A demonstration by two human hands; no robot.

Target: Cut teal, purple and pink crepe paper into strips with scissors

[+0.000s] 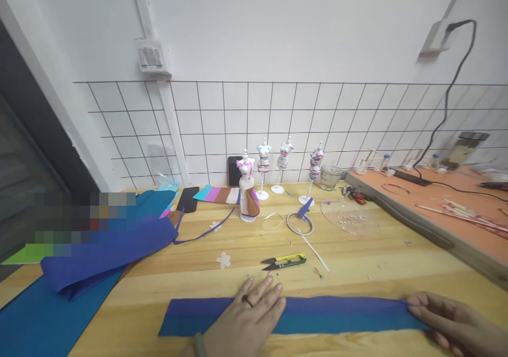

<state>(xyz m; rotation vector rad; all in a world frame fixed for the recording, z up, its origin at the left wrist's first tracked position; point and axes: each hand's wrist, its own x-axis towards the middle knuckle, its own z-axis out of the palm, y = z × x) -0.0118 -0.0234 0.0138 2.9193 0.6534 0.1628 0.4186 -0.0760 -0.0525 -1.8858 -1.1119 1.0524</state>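
Note:
A long folded strip of blue and purple crepe paper (pixel 325 314) lies across the near edge of the wooden table (pixel 377 256). My left hand (pixel 250 314) rests flat on the strip near its middle, fingers stretched out, a ring on one finger. At the strip's right end my right hand (pixel 444 317) has its fingers lying on the paper's edge. A small pair of yellow-handled thread snips (pixel 284 262) lies just beyond my left hand.
A heap of blue and purple paper (pixel 107 251) covers the left side. Several small mannequin stands (pixel 264 169) line the tiled wall, with a dressed one (pixel 247 195), a phone (pixel 187 198), a tape roll (pixel 299 223), a glass (pixel 330 177) and an orange board (pixel 436 203) at right.

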